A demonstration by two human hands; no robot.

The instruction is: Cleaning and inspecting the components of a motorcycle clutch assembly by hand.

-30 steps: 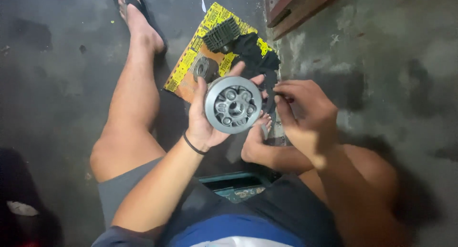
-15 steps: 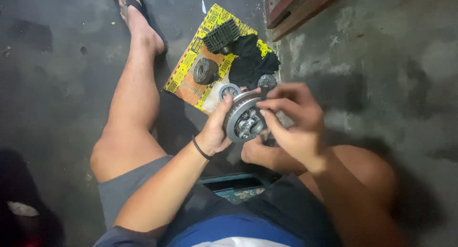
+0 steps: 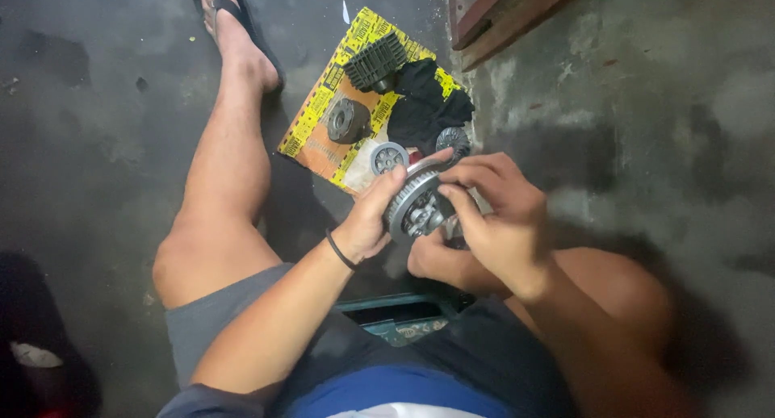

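The person sits on a concrete floor (image 3: 97, 103) with one leg stretched out, and both hands meet over the lap around a round, toothed metal hub (image 3: 416, 206), grey and ribbed at its rim, with small bosses showing in its open face. The left hand (image 3: 367, 224) cups the hub from the left side, thumb up along the toothed rim and palm behind it, so the part is tilted with its open face toward the right hand and the camera. The right hand (image 3: 492, 216) comes in from the right, its fingers (image 3: 464, 176) curled over the top edge and the thumb pressing at the face; it seems to pinch or work something small at the hub's centre, though the fingers hide what that is. Both hands are closed on the hub rather than spread.

Just beyond the hands lies a flat piece of yellow-and-orange cardboard (image 3: 311, 135), serving as a mat that keeps the loose parts off the dirty floor and within easy reach. Near its far corner sits a black ribbed part (image 3: 375, 61); at the middle a dark round disc (image 3: 349, 121); at its near edge a smaller pale wheel-like piece (image 3: 388, 156) and a dark toothed ring (image 3: 452, 139) beside it. A black cloth (image 3: 424, 103) is bunched on the right edge. A reddish wooden frame (image 3: 508, 14) lies off the cardboard's far right corner.
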